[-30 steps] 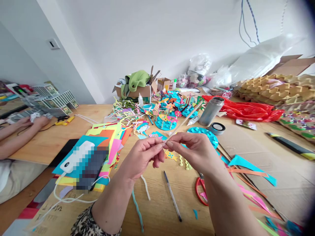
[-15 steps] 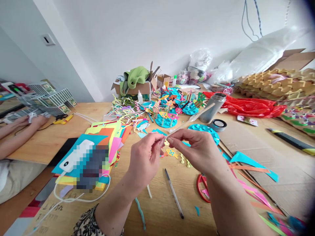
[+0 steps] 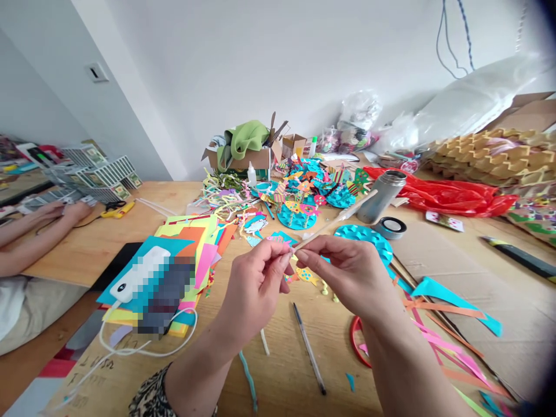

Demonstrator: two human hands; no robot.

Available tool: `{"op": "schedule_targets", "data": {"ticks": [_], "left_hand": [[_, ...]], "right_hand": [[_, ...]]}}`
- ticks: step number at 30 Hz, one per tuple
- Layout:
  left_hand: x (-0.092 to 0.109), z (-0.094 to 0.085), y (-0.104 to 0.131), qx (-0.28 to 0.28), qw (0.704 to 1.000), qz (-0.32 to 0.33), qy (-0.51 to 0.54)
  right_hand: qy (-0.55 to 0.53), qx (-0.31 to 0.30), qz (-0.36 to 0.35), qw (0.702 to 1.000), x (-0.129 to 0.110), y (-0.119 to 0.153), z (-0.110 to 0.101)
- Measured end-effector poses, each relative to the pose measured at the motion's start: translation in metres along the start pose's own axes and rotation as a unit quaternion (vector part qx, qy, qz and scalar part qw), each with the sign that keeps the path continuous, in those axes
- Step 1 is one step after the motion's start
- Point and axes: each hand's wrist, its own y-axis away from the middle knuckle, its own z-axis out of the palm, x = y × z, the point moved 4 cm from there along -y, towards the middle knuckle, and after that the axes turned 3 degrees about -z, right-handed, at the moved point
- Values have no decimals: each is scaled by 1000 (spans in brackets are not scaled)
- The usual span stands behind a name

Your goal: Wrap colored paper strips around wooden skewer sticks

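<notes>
Pinched together at mid-table are my left hand (image 3: 260,284) and my right hand (image 3: 351,272), their fingertips nearly touching. From my right hand's fingers a thin pale stick or strip (image 3: 334,221) slants up towards the grey metal flask (image 3: 382,194). My left fingertips are closed at its lower end; what they grip there is too small to make out. Paper fish (image 3: 306,275) lie just beyond my hands. A pen (image 3: 309,347) rests on the wood below them, and red-handled scissors (image 3: 358,343) are partly hidden by my right forearm.
Coloured paper (image 3: 204,231), a white power bank (image 3: 139,275) and its cable lie left. Blue discs (image 3: 297,216) and craft pieces spread behind my hands. Cardboard (image 3: 473,272), a cutter knife (image 3: 521,258) and a red bag (image 3: 460,194) are right. Another person's hands (image 3: 72,213) are far left.
The view has shifted slightly, so the table's contents sit a little further right. Both hands remain pinched together, with the pale stick or strip still slanting from my right hand.
</notes>
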Motion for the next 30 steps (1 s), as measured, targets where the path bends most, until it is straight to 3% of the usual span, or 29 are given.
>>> {"op": "schedule_targets", "data": {"ticks": [8,13,15,17,22,25,30], "left_hand": [[-4,2,-3,-80,980,-82,162],[-16,11,-9,-179,912,-178,323],[-19,15,-11,-188,904,-186,335],[-19,17,-13,-159,928,-162,297],[-21,15,-16,-22,992,-62,109],[-24,14,-16,8,999,-22,41],[-27,11,-19,40,998,-11,36]], "right_hand": [[-69,-25,-3,997,1,1,-1],[-87,-43,1,995,8,1,-3],[-80,-34,4,996,13,-1,-5],[-56,-23,10,998,17,-3,-7],[26,-44,19,999,20,-8,-4],[11,-48,23,999,23,-10,0],[-70,-44,55,995,36,-13,4]]}}
